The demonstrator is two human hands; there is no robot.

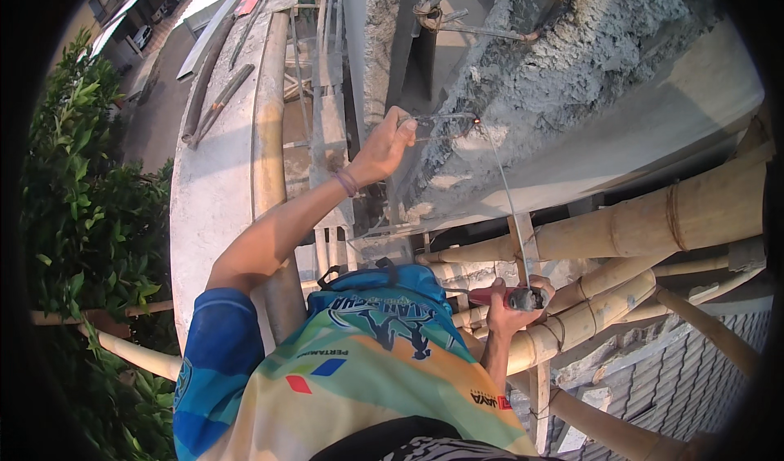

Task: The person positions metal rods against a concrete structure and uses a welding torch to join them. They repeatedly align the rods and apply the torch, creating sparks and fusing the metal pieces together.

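Observation:
My right hand [508, 318] is closed around a red and dark electrode holder [523, 298]. A long thin welding rod [505, 178] rises from its jaw. The rod's far end meets a thin metal bar [447, 116], where a small orange spot glows. My left hand [387, 145] is closed on the near end of that bar, fingers curled round it and thumb on top. Exactly how the bar joins the rough concrete [531, 85] behind it is hard to make out.
Bamboo poles [637, 222] lashed together cross at the right, above a tiled roof [678, 371]. On the left runs a concrete ledge [214, 185] carrying loose metal bars [222, 102]. Leafy branches [82, 216] and a street far below lie beyond it. Steel bars [482, 30] stick out at the top.

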